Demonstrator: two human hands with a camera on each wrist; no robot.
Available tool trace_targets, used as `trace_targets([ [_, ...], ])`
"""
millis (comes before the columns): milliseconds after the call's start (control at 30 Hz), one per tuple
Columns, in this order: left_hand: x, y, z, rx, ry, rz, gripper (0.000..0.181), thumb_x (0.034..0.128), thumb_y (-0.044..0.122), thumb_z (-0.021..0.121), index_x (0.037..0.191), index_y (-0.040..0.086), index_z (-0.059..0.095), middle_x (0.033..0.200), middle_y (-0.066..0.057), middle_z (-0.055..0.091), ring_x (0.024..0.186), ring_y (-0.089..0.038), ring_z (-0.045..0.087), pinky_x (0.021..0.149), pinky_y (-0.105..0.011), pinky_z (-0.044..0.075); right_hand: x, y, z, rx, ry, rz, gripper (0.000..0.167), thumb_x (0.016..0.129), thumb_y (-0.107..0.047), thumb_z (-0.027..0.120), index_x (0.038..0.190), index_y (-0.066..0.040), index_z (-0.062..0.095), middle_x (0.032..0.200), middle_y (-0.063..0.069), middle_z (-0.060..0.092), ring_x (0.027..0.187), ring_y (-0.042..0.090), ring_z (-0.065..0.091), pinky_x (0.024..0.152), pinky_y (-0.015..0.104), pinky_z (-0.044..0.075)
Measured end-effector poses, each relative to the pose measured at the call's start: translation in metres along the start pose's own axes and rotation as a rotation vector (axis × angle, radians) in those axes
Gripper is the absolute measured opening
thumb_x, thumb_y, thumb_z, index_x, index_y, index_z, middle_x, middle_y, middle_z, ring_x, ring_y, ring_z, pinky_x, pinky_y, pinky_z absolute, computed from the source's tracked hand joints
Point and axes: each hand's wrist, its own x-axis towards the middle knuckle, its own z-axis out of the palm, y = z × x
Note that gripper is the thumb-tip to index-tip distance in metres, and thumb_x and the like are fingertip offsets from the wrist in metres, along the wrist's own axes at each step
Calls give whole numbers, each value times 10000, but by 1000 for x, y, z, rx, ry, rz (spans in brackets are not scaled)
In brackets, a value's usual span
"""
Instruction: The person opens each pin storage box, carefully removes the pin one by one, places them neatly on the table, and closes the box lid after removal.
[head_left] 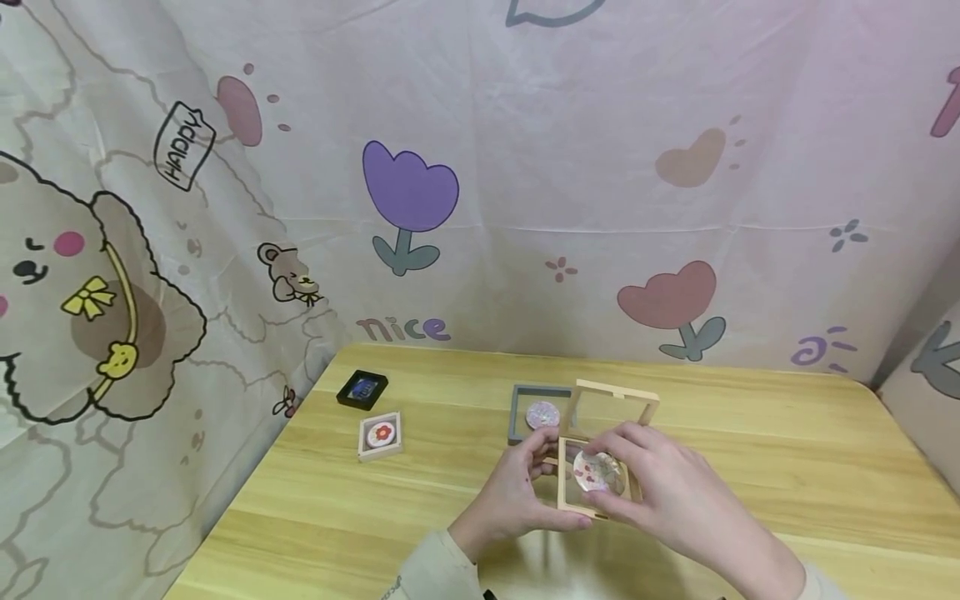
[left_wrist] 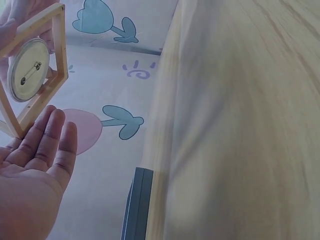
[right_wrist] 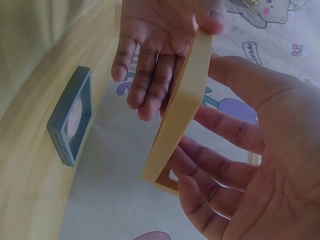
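Observation:
My left hand grips a light wooden display frame above the table, thumb along its near edge and fingers behind. The hinged lid of the frame stands open at the far side. Between thumb and fingers, my right hand pinches a round pin badge over the clear film inside the frame. In the left wrist view the back of the badge, with its safety pin, shows through the film. The right wrist view has the frame edge-on, the badge mostly hidden behind it.
Just behind my hands a grey frame lies on the table with a glittery badge in it. Farther left are a black case and a small pale frame holding a flower badge. A printed curtain hangs behind the table.

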Motion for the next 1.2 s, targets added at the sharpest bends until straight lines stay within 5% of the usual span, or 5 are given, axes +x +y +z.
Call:
trace_targets([
  [300,1,0,1,-18,4,6,941,729,71,969,1537,124,489,1367,35,683,1210,-111,661,1125,-280,545,0,-3,2,-11,25,-5,387,794,-387,932,1134,-338,755,1079,-189,681,783,-43,537,604,192,450],
  [567,2,1,-1,-28,1,16,953,732,69,965,1552,113,483,1393,1,677,1219,-110,658,1155,-395,545,3,-5,3,-26,73,-19,378,757,-365,915,1100,-362,753,1011,-216,645,759,-58,501,573,173,406],
  [1033,1,-2,-3,-39,-3,32,881,766,110,939,1532,135,504,1392,12,691,1294,-256,650,1125,-321,553,1,-1,-2,-36,101,4,394,708,-353,922,1064,-372,755,999,-228,638,702,-69,448,569,173,382],
  [1200,3,-2,-4,-52,-5,48,837,769,98,933,1499,158,528,1394,-32,703,1272,-179,660,1113,-311,559,-1,1,-6,-54,94,22,397,707,-361,917,1064,-385,745,965,-224,609,692,-62,432,565,179,375],
])
